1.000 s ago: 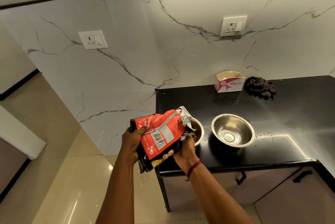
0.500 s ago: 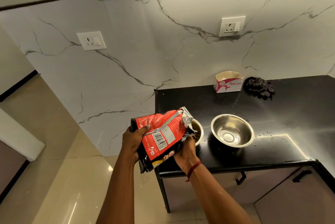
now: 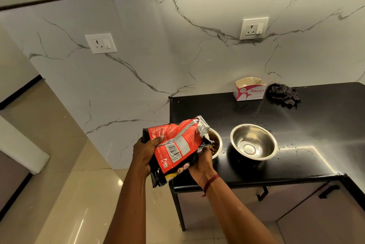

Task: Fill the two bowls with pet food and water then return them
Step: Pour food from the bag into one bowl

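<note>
Head view: a red and black pet food bag (image 3: 175, 148) is tilted with its torn silver mouth over the left steel bowl (image 3: 216, 144), so kibble drops in; brown kibble shows inside. Left hand (image 3: 145, 153) grips the bag's base, fingers wrapped around it, lifting that end. Right hand (image 3: 201, 161) closes on the bag near its mouth, steadying the pour. A second bowl (image 3: 253, 142), empty, sits just beside on the black worktop (image 3: 316, 125), probably for water. Further back lie a small box (image 3: 249, 89) and a dark cloth (image 3: 283, 94)
</note>
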